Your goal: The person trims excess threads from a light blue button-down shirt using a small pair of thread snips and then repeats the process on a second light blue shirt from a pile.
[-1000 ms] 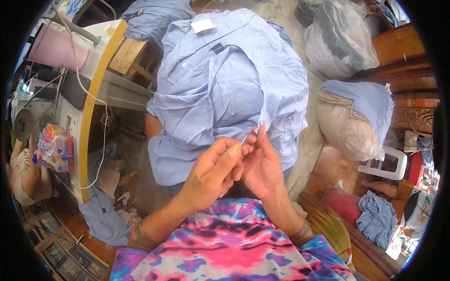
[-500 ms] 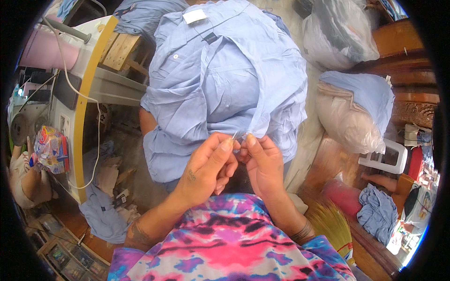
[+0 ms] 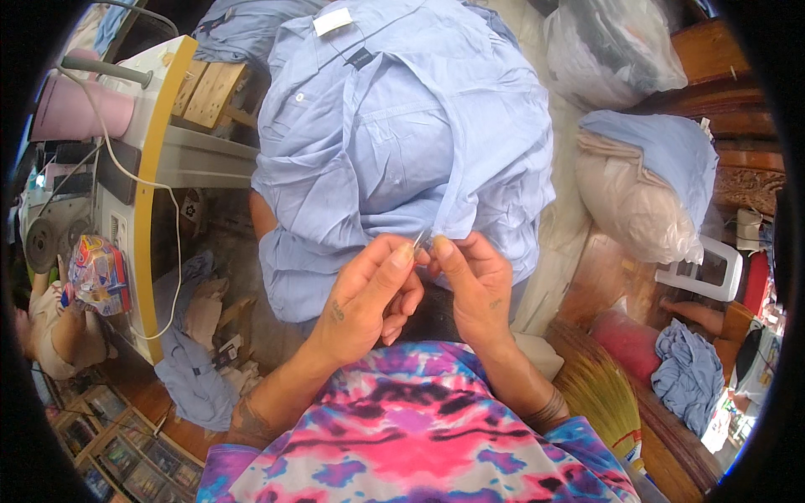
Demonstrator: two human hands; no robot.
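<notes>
A light blue shirt [image 3: 402,151] with a small dark neck label [image 3: 360,58] and a white tag [image 3: 333,22] is heaped in front of me. My left hand [image 3: 360,298] pinches a thin, pale sliver like a needle [image 3: 418,241] between thumb and forefinger. Close beside it, my right hand [image 3: 476,289] is closed on the near edge of the shirt's band, thumb on top. The fingertips of both hands almost meet at this edge. What lies between them is too small to make out fully.
At left stands a white sewing table [image 3: 155,126] with a yellow edge and a hanging white cord [image 3: 178,251]. Stuffed plastic bags [image 3: 616,50], a white stool [image 3: 708,267], a straw broom [image 3: 599,402] and crumpled blue cloth [image 3: 688,369] lie to the right. Another person sits at far left.
Both hands keep nearly the same pinch, with only slight finger movement. The whole view has shifted a little, and the shirt's upper part appears slightly further up and left.
</notes>
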